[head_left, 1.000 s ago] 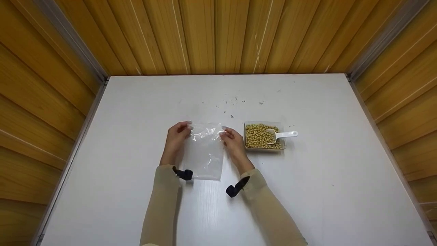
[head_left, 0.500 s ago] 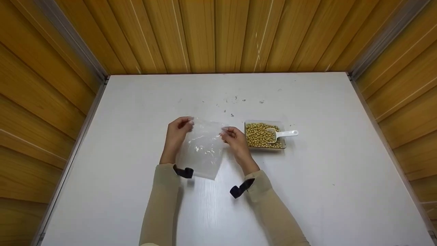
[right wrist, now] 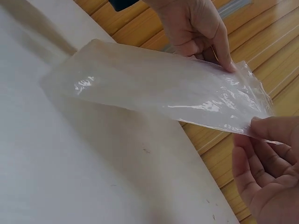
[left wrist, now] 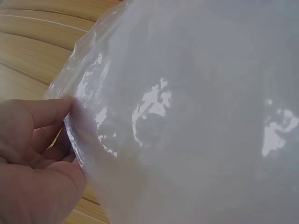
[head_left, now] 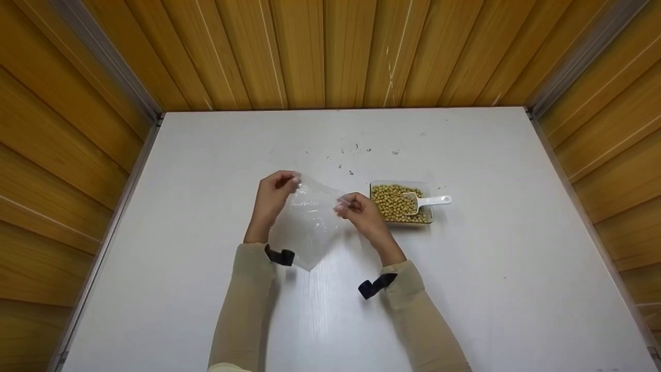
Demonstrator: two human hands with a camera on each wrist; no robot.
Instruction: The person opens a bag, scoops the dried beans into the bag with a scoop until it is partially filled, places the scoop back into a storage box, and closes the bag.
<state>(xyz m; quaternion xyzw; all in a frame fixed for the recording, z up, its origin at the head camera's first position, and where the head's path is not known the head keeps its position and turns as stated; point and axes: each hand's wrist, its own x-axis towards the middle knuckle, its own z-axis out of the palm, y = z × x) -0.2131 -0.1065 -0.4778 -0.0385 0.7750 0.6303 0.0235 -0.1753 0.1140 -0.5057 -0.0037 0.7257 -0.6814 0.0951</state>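
A clear plastic bag (head_left: 312, 222) is stretched between both hands above the white table, tilted so its left top corner sits higher in the head view. My left hand (head_left: 273, 199) pinches that corner between thumb and fingers. The other top corner is pinched by my right hand (head_left: 364, 214). In the left wrist view the shiny bag (left wrist: 187, 112) fills most of the picture, with wrinkles along its edge near the fingers. The right wrist view shows the bag (right wrist: 149, 84) slanting down toward the tabletop, flat and with nothing visible inside.
Right of the hands stands a clear rectangular container (head_left: 427, 219) of round yellowish beans (head_left: 390, 204). A white scoop (head_left: 434, 201) lies in it, handle over the right rim. Small dark specks mark the white table (head_left: 490, 232). Wood-patterned walls (head_left: 330, 57) enclose the back and sides.
The bag has turned from nearly straight to slanted. My left hand has moved slightly up and right, while my right wrist has swung outward to the right. The container and scoop stay put.
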